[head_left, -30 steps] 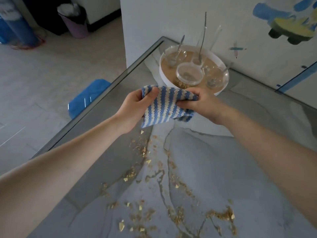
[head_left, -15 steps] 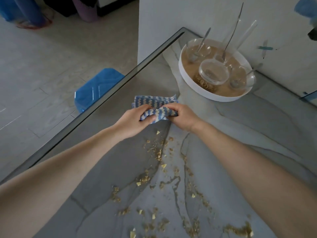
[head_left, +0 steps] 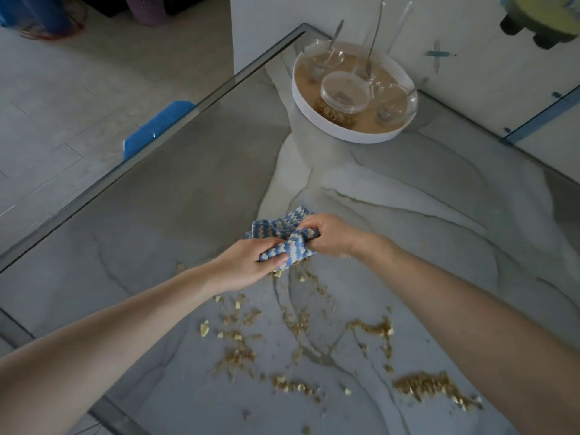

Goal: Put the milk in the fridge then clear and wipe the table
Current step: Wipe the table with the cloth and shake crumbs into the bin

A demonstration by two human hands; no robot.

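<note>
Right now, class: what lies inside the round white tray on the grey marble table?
The round white tray holds several clear glass bowls, metal spoons and brown cereal clumps. The tray floor beneath the bowls is covered, and the bowls' contents are unclear.

Dim, bluish daylight; soft, wide-angle edge distortion.

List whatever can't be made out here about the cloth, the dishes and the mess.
Head view:
- The cloth is bunched; the left hand and right hand hide its middle, and whether it touches the table is unclear.
- The long spoon in the white tray is cut off by the top edge.
- The crumbs reach the bottom edge; any beyond are unseen.
- The milk and the fridge are out of frame.
</note>
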